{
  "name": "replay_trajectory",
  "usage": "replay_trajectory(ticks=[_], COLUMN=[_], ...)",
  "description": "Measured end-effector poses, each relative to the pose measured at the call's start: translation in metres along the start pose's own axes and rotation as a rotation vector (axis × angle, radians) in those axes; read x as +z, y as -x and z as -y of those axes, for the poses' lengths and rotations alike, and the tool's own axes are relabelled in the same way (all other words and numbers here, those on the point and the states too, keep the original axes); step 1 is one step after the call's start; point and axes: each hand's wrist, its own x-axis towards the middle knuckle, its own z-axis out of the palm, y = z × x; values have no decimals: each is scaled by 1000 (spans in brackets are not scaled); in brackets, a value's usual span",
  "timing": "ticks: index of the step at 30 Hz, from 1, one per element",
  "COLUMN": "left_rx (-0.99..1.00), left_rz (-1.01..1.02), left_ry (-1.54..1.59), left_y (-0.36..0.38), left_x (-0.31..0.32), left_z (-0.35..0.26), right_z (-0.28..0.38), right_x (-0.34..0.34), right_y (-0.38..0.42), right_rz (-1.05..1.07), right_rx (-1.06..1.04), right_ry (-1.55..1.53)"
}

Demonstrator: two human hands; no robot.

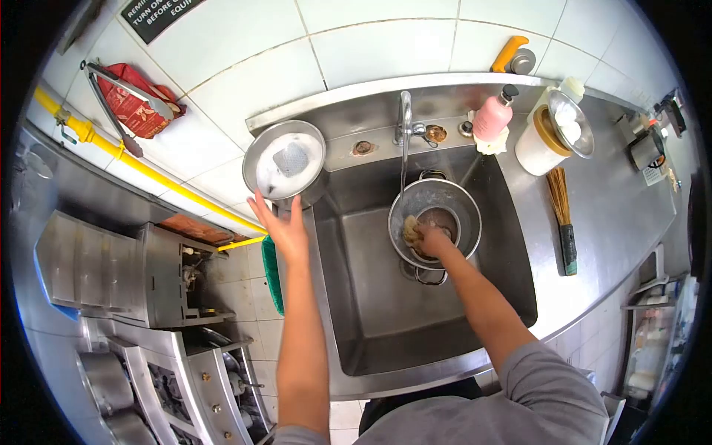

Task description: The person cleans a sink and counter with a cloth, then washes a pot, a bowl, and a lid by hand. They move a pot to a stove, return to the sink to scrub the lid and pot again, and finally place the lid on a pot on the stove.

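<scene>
My right hand [433, 242] reaches into a metal pot [477, 210] standing in the sink, its fingers closed on a pale yellow sponge [410, 230]. Inside that pot, beneath the hand, sits a smaller round dish [445, 217]. A thin stream of water from the faucet [405, 119] falls at the pot's left rim. My left hand [288, 234] is open, fingers spread, with fingertips right at the lower rim of a metal bowl [252, 165] on the sink's left corner. White suds fill this bowl, and a grey scouring pad [291, 159] lies in them.
The steel sink [386, 311] surrounds the pot. On the right stand a pink pump bottle [492, 117] and a white tub [535, 152] topped by a metal bowl; a stick brush [563, 222] lies on the counter. Tongs [111, 104] and a yellow pipe [170, 193] are at left.
</scene>
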Motion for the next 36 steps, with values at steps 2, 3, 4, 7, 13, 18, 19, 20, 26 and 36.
replay_trajectory(ticks=[2, 3, 4, 7, 13, 18, 19, 20, 26, 36], left_rx=[-170, -201, -234, -524, -1438, -1380, -1378, -1351, -939, -1372], left_rz=[-30, 39, 106, 566, 699, 556, 552, 449, 421, 142], left_ry=[162, 158, 153, 357, 875, 1409, 1410, 1369, 966, 975], left_y=[38, 63, 89, 181, 211, 199, 204, 209, 264, 262], left_x=[0, 3, 6, 23, 27, 39, 40, 39, 48, 26], left_z=[-12, -18, -19, 24, -31, 9, 20, 25, 89, -25], right_z=[-9, -6, -1, 25, 105, 178, 189, 193, 216, 148], right_x=[21, 26, 28, 13, -60, -80, -82, -78, -68, 11], right_y=[1, -3, -8, -7, 45, 115, 126, 131, 139, 112], right_rz=[-21, 191, 403, 330, -111, -221, -248, -244, -203, 16], right_rx=[-116, 95, 305, 180, -86, -542, -672, -676, -561, 198], right_ry=[121, 213, 306, 131, -307, -374, -382, -383, -647, -1529])
